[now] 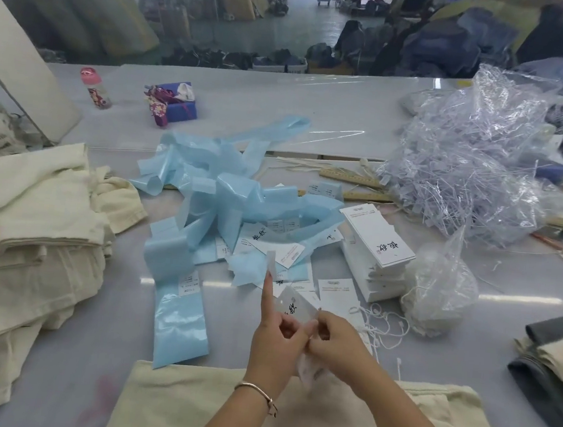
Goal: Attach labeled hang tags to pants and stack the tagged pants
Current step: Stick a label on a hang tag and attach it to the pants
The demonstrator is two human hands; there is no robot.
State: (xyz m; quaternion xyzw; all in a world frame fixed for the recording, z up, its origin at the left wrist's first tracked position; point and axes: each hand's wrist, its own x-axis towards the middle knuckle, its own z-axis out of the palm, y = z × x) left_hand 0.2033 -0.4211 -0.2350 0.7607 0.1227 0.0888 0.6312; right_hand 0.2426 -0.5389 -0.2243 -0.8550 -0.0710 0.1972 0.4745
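Holding a white hang tag [293,309] between both hands, the person works just above a cream pair of pants [305,418] that lies flat at the near edge of the table [353,99]. The left hand [278,340] pinches the tag from its left side, with the index finger stretched straight up, probably to keep it out of the way. The right hand [336,342] has its fingers curled on the right edge of the tag and on something small and blurred below it, maybe a label or a string; this cannot be told clearly. It seems the tag is being prepared before it goes on the pants.

Everything needed lies within reach: a stack of tags [377,253] stands to the right, loose white strings [383,323] lie just beside the hands, and blue backing strips [205,206] pile in the middle. Cream pants [28,223] are heaped at the left, maybe the finished ones, and a darker folded stack [555,353] waits at the right.
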